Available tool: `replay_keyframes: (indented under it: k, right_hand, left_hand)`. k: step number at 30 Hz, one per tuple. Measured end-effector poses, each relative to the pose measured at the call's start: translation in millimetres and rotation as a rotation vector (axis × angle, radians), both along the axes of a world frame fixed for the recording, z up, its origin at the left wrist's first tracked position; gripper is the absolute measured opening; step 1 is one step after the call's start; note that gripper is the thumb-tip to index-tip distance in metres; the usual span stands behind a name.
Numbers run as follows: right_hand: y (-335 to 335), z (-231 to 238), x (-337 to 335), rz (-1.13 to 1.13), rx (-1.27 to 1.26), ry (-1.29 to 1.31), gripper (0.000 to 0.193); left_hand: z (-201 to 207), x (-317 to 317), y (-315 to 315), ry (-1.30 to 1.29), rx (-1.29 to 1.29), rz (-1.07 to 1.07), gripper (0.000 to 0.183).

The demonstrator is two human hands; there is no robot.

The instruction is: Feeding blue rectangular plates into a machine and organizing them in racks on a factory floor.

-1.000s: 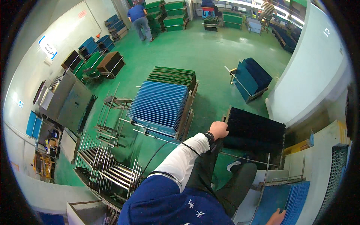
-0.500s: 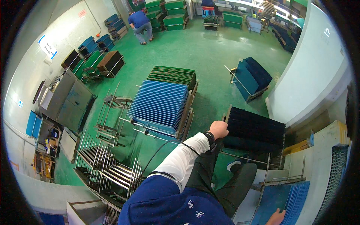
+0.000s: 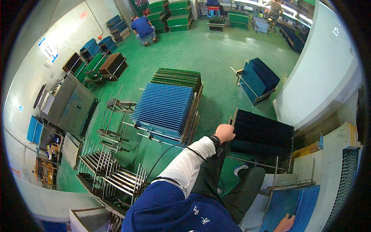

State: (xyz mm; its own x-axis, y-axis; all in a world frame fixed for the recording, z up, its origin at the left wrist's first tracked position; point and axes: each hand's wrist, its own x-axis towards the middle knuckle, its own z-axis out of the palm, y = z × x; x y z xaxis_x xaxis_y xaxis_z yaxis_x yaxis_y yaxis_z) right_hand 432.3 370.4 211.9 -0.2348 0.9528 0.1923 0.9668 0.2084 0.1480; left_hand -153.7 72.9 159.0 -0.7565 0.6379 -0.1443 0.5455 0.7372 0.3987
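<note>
My left hand [image 3: 224,133] is closed on the upper left edge of a metal rack [image 3: 234,115] filled with dark blue-black panels [image 3: 262,129]. A black band and a cable go round my left wrist. Down at the lower right, my right hand [image 3: 285,223] has its fingers closed at the edge of a blue panel [image 3: 281,205]. That panel stands in a second metal rack [image 3: 275,176], beside a tight row of similar blue panels [image 3: 308,205]. The fingertips of my right hand are partly hidden against the panels.
A rack of upright blue panels [image 3: 164,110] and green panels [image 3: 177,78] stands ahead. Bare metal racks [image 3: 116,170] are at the left, and another loaded rack [image 3: 257,81] is at the far right. A white wall [image 3: 313,73] bounds the right side. A co-worker [image 3: 143,29] crouches far off.
The co-worker at the far left has bent from a stoop into a lower crouch. Both my hands stay at nearly the same places on the racks.
</note>
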Motion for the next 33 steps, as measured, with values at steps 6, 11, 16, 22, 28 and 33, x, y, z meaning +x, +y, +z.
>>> replay_keyframes:
  k: [6, 11, 16, 22, 28, 33]
  right_hand:
    - [-1, 3, -3, 0.011, -0.01, -0.011, 0.046]
    - [-3, 4, 2, 0.002, -0.017, -0.002, 0.048]
    - [-1, -1, -17, -0.07, -0.078, 0.08, 0.05]
    - [26, -20, 20, 0.026, -0.047, 0.076, 0.052]
    - [30, 37, 8, 0.038, -0.035, 0.06, 0.053]
    - [28, 129, -7, -0.033, -0.024, 0.04, 0.06]
  left_hand:
    - [1, 1, -2, 0.016, 0.018, 0.01, 0.031]
    - [-4, 1, -1, 0.033, 0.089, 0.037, 0.029]
    - [-6, 0, -17, 0.052, 0.092, 0.078, 0.029]
    - [4, 7, -6, 0.037, 0.136, 0.069, 0.029]
    - [7, 8, -16, 0.023, 0.134, 0.086, 0.029]
    - [3, 5, -16, -0.002, 0.108, 0.077, 0.03]
